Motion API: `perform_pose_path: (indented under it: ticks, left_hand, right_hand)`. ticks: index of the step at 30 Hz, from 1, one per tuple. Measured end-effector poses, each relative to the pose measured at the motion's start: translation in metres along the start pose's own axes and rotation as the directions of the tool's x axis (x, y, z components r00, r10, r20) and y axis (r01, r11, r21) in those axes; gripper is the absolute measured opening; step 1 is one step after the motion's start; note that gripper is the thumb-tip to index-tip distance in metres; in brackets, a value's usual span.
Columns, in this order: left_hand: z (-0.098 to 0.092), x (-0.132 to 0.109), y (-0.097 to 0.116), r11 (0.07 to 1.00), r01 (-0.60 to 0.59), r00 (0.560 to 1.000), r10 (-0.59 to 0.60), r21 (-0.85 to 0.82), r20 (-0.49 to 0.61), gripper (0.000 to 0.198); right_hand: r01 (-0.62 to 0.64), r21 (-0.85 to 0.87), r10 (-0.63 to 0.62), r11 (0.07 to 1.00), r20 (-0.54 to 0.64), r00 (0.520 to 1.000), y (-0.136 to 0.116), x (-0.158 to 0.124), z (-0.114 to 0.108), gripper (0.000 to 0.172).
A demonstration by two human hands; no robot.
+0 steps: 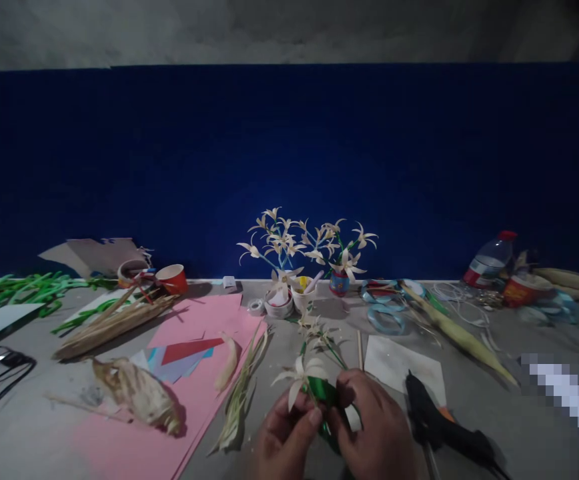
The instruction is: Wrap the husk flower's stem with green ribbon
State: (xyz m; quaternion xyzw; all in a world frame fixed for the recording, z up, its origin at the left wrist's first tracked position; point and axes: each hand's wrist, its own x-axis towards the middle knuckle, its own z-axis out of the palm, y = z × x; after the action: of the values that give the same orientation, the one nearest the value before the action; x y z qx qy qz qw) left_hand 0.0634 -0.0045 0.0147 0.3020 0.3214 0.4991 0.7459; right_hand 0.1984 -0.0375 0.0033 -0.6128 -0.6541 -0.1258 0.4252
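Low in the middle of the view, both my hands close on one handmade flower. Its pale petals [300,379] stand up above my fingers. A strip of shiny green tape [322,389] wraps its stem. My left hand [283,440] pinches the stem from the left with thumb and fingers together. My right hand [374,427] grips the green strip from the right, its fingers curled. The lower stem is hidden behind my hands.
A black glue gun [432,420] lies right of my hands beside a white paper sheet [403,365]. Pink paper [189,393] with dried husk [137,392] lies left. Cups holding finished white flowers [294,250] stand at the back, with tape rolls [385,319], an orange cup [172,277] and a plastic bottle [490,259].
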Motion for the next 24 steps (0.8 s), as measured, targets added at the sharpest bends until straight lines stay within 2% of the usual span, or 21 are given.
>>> perform_pose_path:
  ticks: [2, 4, 5, 7, 8, 10, 11, 12, 13, 14, 16, 18, 20, 22, 24]
  left_hand:
    - [0.005, 0.001, 0.003, 0.997, -0.054, 0.998, 0.055, 0.051, -0.005, 0.028]
    - [0.009, 0.001, 0.007, 0.990, -0.098, 0.995, 0.100, 0.099, -0.020, 0.025]
    - [0.011, 0.001, 0.010, 0.987, -0.108, 0.993, 0.111, 0.116, -0.024, 0.024]
    - [0.014, 0.000, 0.015, 0.985, -0.115, 0.993, 0.117, 0.130, -0.011, 0.024]
    - [0.016, -0.001, 0.017, 0.985, -0.119, 0.993, 0.120, 0.126, 0.004, 0.023]
    - [0.019, -0.004, 0.023, 0.985, -0.127, 0.992, 0.123, 0.114, 0.040, 0.022]
    - [0.020, -0.006, 0.026, 0.985, -0.131, 0.991, 0.125, 0.114, 0.055, 0.022]
    - [0.021, -0.008, 0.030, 0.984, -0.132, 0.990, 0.124, 0.119, 0.068, 0.022]
    - [0.023, -0.010, 0.035, 0.982, -0.133, 0.989, 0.123, 0.133, 0.081, 0.022]
    - [0.023, -0.013, 0.041, 0.978, -0.140, 0.987, 0.126, 0.156, 0.095, 0.022]
    - [0.022, -0.019, 0.053, 0.959, -0.170, 0.984, 0.152, 0.228, 0.094, 0.021]
    - [0.017, -0.024, 0.066, 0.924, -0.215, 0.976, 0.210, 0.316, 0.050, 0.021]
    - [0.010, -0.028, 0.079, 0.891, -0.260, 0.962, 0.271, 0.372, 0.024, 0.024]
    - [0.004, -0.030, 0.089, 0.872, -0.277, 0.952, 0.307, 0.404, -0.009, 0.024]
    - [0.003, -0.031, 0.097, 0.865, -0.300, 0.934, 0.353, 0.403, -0.062, 0.022]
  right_hand:
    - [0.031, -0.008, -0.031, 0.999, 0.000, 1.000, -0.001, 0.001, -0.001, 0.016]
    - [0.011, 0.026, -0.012, 1.000, 0.017, 1.000, -0.005, 0.003, -0.005, 0.019]
    - [-0.022, 0.069, 0.020, 0.997, 0.036, 0.999, -0.008, 0.005, -0.008, 0.019]
    - [-0.171, 0.249, 0.143, 0.953, 0.128, 0.981, -0.012, 0.007, -0.013, 0.018]
    - [-0.276, 0.387, 0.213, 0.880, 0.197, 0.957, -0.013, 0.008, -0.016, 0.018]
    - [-0.475, 0.638, 0.301, 0.606, 0.369, 0.879, -0.013, 0.007, -0.018, 0.023]
    - [-0.539, 0.704, 0.313, 0.463, 0.440, 0.842, -0.012, 0.005, -0.019, 0.025]
    - [-0.577, 0.733, 0.319, 0.361, 0.484, 0.815, -0.009, 0.003, -0.019, 0.025]
    - [-0.600, 0.735, 0.331, 0.316, 0.507, 0.796, -0.006, 0.000, -0.020, 0.024]
    - [-0.615, 0.718, 0.336, 0.327, 0.520, 0.785, -0.003, -0.002, -0.022, 0.021]
    - [-0.594, 0.674, 0.312, 0.439, 0.506, 0.804, 0.003, -0.004, -0.028, 0.020]
    - [-0.490, 0.661, 0.192, 0.567, 0.473, 0.860, 0.006, 0.000, -0.037, 0.017]
    - [-0.344, 0.700, 0.040, 0.626, 0.411, 0.911, 0.007, 0.008, -0.045, 0.012]
    - [-0.270, 0.701, -0.055, 0.660, 0.403, 0.913, 0.006, 0.019, -0.049, 0.010]
    - [-0.260, 0.647, -0.098, 0.717, 0.463, 0.881, 0.005, 0.030, -0.046, 0.013]
